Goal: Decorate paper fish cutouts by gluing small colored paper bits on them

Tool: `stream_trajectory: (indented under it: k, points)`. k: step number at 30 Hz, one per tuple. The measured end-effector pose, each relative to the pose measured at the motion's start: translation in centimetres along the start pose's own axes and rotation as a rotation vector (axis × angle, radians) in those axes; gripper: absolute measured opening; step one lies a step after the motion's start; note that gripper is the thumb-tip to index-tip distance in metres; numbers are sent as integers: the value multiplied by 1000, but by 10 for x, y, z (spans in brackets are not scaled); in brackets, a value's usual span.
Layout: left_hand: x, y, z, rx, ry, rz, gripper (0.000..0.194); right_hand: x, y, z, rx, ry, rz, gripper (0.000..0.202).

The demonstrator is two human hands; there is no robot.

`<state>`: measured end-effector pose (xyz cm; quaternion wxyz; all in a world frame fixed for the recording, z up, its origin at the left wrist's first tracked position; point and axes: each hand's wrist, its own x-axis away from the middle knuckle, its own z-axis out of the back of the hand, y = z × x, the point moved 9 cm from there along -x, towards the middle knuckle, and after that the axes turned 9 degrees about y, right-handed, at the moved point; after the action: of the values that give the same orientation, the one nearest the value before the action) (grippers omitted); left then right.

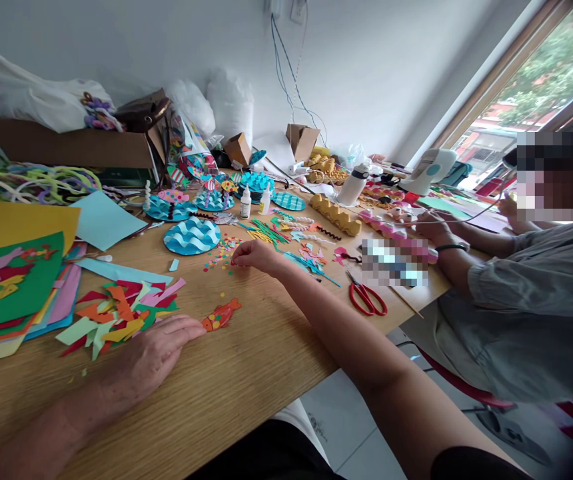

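Note:
An orange-red paper fish (pixel 222 315) with colored dots on its body lies on the wooden table. My left hand (pixel 164 350) rests flat at its head, fingers stretched out and their tips touching it. Over a scatter of small round paper dots (pixel 221 252), my right hand (pixel 255 257) is closed in a pinch. Something small and reddish shows near those fingertips, too small to make out. A heap of cut paper scraps (pixel 119 313) lies just beyond my left hand. Past the dots sits a blue disc with wavy paper strips (pixel 191 235).
Stacked colored paper (pixel 21 267) covers the left side. Two small glue bottles (pixel 245 202) stand farther back. Red-handled scissors (pixel 367 297) and an egg-carton strip (pixel 336 215) lie to the right. A co-worker (pixel 531 287) sits at the right, hands over a pink carton strip.

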<state>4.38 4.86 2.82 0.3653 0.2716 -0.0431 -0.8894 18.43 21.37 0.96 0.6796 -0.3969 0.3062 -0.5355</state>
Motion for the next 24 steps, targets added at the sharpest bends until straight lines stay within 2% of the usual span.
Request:
stream_trajectory:
  k: [4, 9, 15, 21, 24]
  points:
    - [3, -3, -3, -1, -17, 11, 49, -3, 0, 4, 245, 66, 85, 9]
    - [6, -7, -6, 6, -15, 17, 48, -3, 4, -2, 210, 36, 113, 12]
    - [4, -7, -5, 13, -2, 37, 48, 3, -1, 5, 412, 106, 162, 11]
    - [2, -2, -3, 3, -13, 4, 46, 5, -1, 9, 404, 127, 133, 14]
    - [2, -3, -2, -1, -3, 3, 46, 8, -3, 8, 241, 86, 86, 12]
